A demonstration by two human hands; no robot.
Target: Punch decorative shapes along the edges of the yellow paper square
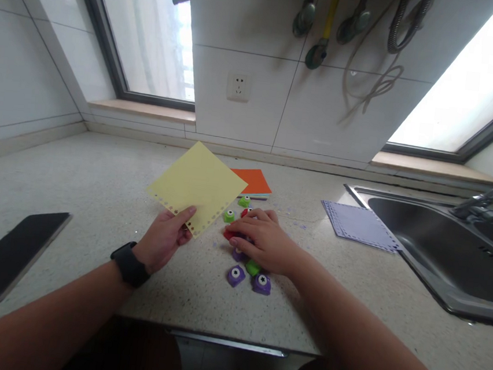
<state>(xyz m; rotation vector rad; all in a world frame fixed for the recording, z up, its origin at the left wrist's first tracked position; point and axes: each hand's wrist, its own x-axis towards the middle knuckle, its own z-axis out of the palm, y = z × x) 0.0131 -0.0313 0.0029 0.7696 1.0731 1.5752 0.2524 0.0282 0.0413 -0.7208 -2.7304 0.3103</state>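
Thumb and fingers of my left grip (162, 241) are pinched shut on the near corner of the yellow sheet (198, 186), holding it tilted up off the table (98, 182). I judge that this keeps its hole-punched edges free and in view.

My right grip (263, 239) lies palm down just right of the yellow sheet, fingers curled over a red punch (228, 234). I cannot tell whether it has closed on the punch.

Green punches (229, 215) and purple punches (236, 275) cluster below and right of the sheet, probably kept within easy reach. Just beyond its right corner sits an orange paper stack (253, 181). Well to its right lie a lilac sheet (358, 225) and then the sink (440, 256). Well to its left lies a dark phone (4, 255).

No writing is readable; the punches show only white flower marks.
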